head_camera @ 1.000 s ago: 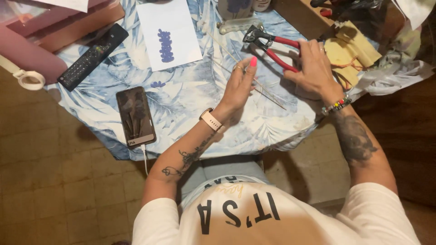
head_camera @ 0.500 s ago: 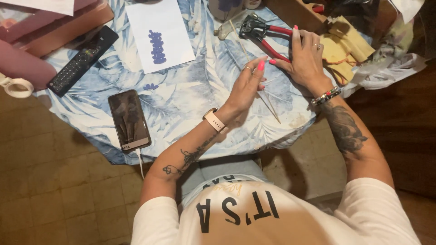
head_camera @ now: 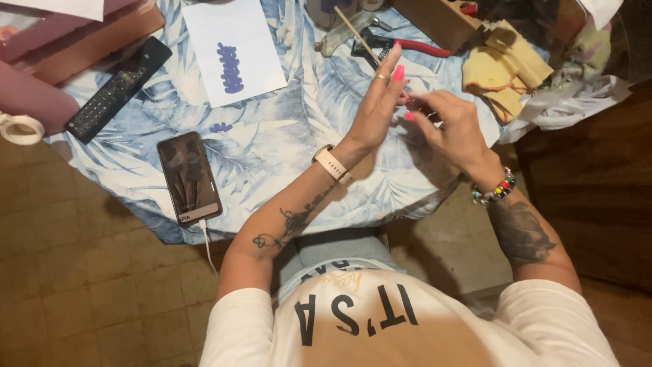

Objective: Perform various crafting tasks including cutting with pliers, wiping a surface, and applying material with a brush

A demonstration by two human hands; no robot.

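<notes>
Hands have lifted off the table and met above the floral cloth point(head_camera: 272, 143). From nine o'clock: remote point(head_camera: 117, 90), phone point(head_camera: 188, 178), then left hand point(head_camera: 377, 109), fingers straight, pressed against right hand point(head_camera: 451, 132), pinching something hidden. The thin stick point(head_camera: 356, 34) now rises at twelve o'clock; red-handled pliers point(head_camera: 407, 46) lie released.
</notes>
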